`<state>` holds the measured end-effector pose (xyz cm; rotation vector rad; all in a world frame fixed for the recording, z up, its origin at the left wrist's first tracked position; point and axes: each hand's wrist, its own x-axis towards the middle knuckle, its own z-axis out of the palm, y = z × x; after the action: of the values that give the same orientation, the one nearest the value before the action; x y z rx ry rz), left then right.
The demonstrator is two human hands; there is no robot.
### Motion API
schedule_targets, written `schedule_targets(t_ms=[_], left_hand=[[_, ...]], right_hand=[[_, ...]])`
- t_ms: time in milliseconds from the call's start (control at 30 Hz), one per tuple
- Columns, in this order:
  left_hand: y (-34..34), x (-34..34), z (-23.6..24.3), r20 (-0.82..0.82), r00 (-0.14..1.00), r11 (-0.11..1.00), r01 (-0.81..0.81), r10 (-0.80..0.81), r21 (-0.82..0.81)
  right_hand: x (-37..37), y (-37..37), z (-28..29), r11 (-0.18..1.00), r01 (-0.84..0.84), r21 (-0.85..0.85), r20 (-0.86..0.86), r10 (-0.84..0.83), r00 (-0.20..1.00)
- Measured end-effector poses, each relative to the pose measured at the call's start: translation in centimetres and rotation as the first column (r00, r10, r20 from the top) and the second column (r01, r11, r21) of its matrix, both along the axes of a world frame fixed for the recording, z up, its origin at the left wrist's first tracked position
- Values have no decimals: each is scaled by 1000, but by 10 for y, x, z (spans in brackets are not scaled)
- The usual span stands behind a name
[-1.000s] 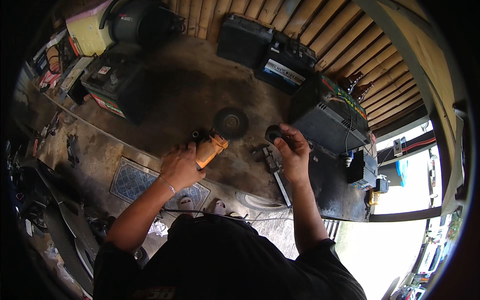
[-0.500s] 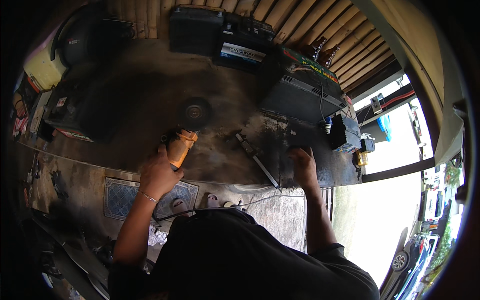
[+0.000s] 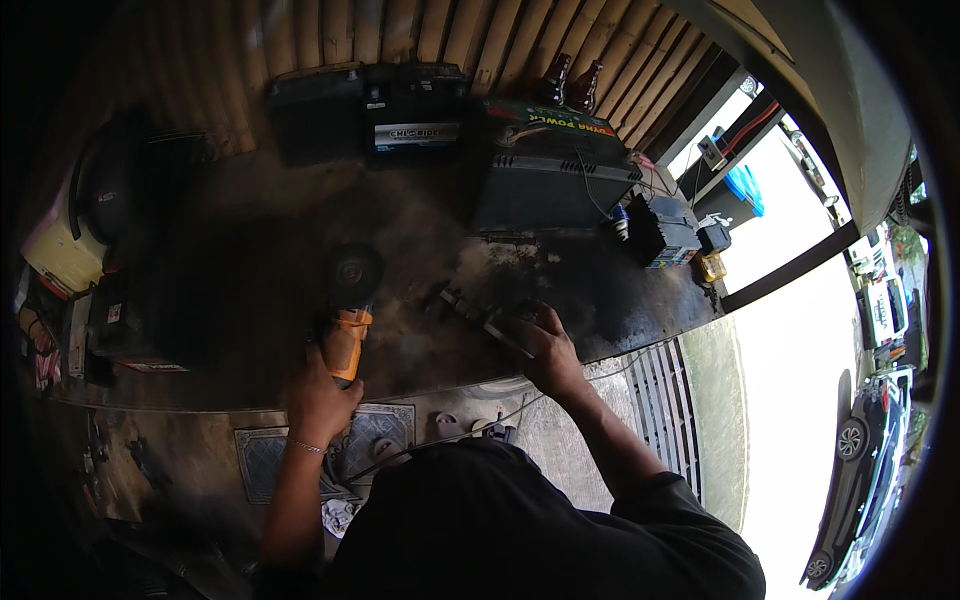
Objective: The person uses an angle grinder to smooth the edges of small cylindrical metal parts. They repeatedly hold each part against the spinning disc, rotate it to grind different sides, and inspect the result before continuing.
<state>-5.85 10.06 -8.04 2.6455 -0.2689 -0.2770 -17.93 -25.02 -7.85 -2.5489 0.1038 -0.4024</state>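
Left hand [image 3: 325, 395]: wrapped firmly around the grinder body, fingers curled over it, a chain bracelet at the wrist.
Grinder: an orange-and-black angle grinder [image 3: 345, 345], left of centre near the bench's near edge, its head pointing to the far side.
Disc: a round dark disc [image 3: 355, 275] at the grinder's far end, flat face up.
Right hand [image 3: 545, 348]: fingers partly curled, over the near end of the bar; cannot tell whether it grips or only touches it.
Bar: a slim grey metal bar with a dark crosspiece [image 3: 507, 335], slanting from far left to near right.
Bench: a dark, stained brown worktop [image 3: 420, 350] beneath both tools.
Far side: a black boxy battery with a silver-and-blue label [image 3: 415, 135]; right of it, a large black vented box [image 3: 555, 195]; behind, two brown glass bottles [image 3: 573, 85].
Right end: a small black ribbed block [image 3: 663, 235].
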Motion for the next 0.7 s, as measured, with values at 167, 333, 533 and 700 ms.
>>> schedule_targets(t_ms=[167,333,533,700], left_hand=[[-1,0,5,-60,998,1000,-9,10,6],[-1,0,7,-95,995,999,-18,21,34],[0,-1,-1,-74,997,998,-24,29,63],[-3,-3,4,-49,998,999,-27,29,41]], right_hand=[[-2,12,-10,998,-16,-56,-75,11,997],[0,14,-16,1000,2,-27,-85,-4,996],[7,14,-20,998,20,-51,17,-19,1000],[8,14,-14,990,115,77,88,-122,989]])
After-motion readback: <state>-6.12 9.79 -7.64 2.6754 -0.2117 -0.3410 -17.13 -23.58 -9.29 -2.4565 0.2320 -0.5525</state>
